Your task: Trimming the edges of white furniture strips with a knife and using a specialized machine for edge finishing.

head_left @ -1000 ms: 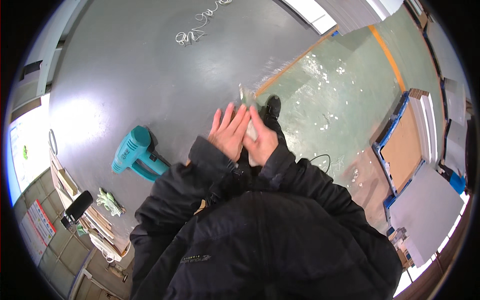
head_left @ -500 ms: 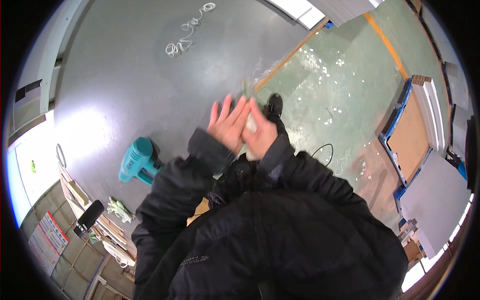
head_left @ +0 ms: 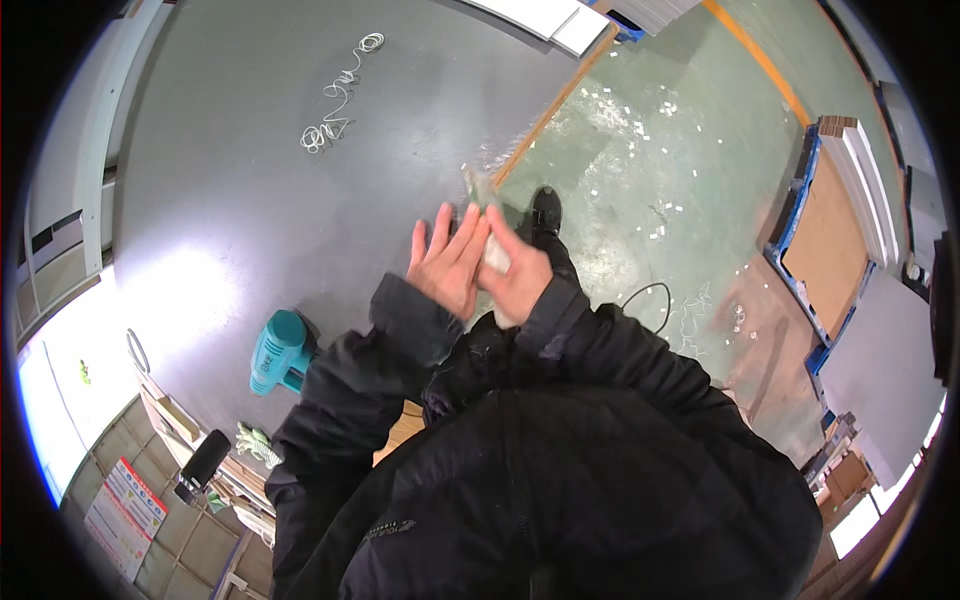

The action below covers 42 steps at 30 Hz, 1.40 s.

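In front of my body, my left hand and my right hand come together. Between them is a long pale thing with a greenish end poking out past the fingertips; it is blurred and I cannot make out its kind. My right hand closes round it, with part of it showing beside the thumb. Stretched out and spread, the fingers of my left hand lie flat against its side. My palms and the thing's lower part are mostly hidden.
A teal heat gun-like tool lies on the grey table, with pale gloves nearer me. Tangled white cord lies farther off. White scraps dot the green floor. At the right stand stacked panels beside a blue-edged pallet.
The view has shifted, so the table and the tool appear lower. My hands stay together on the pale thing, and more of its greenish end shows above my fingertips.
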Motion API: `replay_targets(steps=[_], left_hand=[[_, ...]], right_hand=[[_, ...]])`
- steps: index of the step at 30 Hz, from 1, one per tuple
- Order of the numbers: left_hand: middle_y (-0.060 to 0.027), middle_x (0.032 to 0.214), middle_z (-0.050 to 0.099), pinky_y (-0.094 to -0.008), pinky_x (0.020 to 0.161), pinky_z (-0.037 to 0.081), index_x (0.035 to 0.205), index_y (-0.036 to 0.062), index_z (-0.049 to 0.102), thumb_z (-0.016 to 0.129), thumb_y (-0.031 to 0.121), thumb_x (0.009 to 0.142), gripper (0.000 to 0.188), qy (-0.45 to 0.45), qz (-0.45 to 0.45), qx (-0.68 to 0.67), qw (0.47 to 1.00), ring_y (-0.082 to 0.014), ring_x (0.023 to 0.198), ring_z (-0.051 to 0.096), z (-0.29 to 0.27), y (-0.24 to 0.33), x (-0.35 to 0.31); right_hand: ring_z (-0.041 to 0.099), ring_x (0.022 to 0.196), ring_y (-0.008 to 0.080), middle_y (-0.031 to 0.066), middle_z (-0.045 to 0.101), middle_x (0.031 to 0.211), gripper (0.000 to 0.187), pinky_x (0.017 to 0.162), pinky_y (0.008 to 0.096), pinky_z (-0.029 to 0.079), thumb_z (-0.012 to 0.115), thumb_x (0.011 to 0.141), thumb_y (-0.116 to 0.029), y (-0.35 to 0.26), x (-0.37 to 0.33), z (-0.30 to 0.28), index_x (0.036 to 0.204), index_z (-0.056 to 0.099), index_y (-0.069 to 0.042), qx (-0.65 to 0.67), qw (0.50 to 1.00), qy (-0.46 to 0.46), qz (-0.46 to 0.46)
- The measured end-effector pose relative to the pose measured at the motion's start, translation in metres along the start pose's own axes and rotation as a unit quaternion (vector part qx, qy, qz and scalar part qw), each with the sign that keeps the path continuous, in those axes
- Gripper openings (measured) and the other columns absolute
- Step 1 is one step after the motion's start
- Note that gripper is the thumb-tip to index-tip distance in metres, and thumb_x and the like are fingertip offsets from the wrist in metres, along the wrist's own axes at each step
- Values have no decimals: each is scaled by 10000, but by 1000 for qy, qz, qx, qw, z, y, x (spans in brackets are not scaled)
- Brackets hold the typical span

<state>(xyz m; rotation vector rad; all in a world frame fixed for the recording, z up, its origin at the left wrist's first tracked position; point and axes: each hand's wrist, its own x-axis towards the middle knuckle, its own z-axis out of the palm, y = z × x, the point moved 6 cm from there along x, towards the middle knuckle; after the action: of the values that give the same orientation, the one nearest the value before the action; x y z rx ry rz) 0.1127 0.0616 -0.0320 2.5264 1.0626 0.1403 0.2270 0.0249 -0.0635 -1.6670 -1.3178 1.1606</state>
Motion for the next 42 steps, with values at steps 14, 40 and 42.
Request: replay_targets(steps=[14, 40, 42], left_hand=[[-160, 1488, 397, -638, 1061, 294, 1447, 77, 407, 597, 54, 716, 755, -17, 19, 0, 1000, -460, 1357, 347, -3, 8, 46], [-269, 1161, 584, -495, 901, 482, 1184, 58, 605, 746, 315, 735, 536, 252, -384, 50, 887, -386, 1052, 596, -84, -239, 78], [-238, 1091, 626, -450, 883, 499, 1107, 29, 644, 717, 243, 773, 403, 187, -290, -110, 932, -365, 1002, 625, -49, -220, 111]], right_hand=[[692, 866, 347, 284, 660, 957, 739, 775, 364, 531, 669, 811, -178, 7, 17, -22, 1470, 358, -58, 112, 989, 70, 70], [658, 742, 451, 275, 657, 843, 943, 674, 452, 533, 683, 802, -180, 61, -21, -187, 1531, 98, -60, -74, 991, 82, 79], [644, 767, 474, 297, 641, 800, 944, 675, 484, 512, 688, 806, -226, 60, -23, -189, 1528, 102, -65, -107, 987, 68, 95]])
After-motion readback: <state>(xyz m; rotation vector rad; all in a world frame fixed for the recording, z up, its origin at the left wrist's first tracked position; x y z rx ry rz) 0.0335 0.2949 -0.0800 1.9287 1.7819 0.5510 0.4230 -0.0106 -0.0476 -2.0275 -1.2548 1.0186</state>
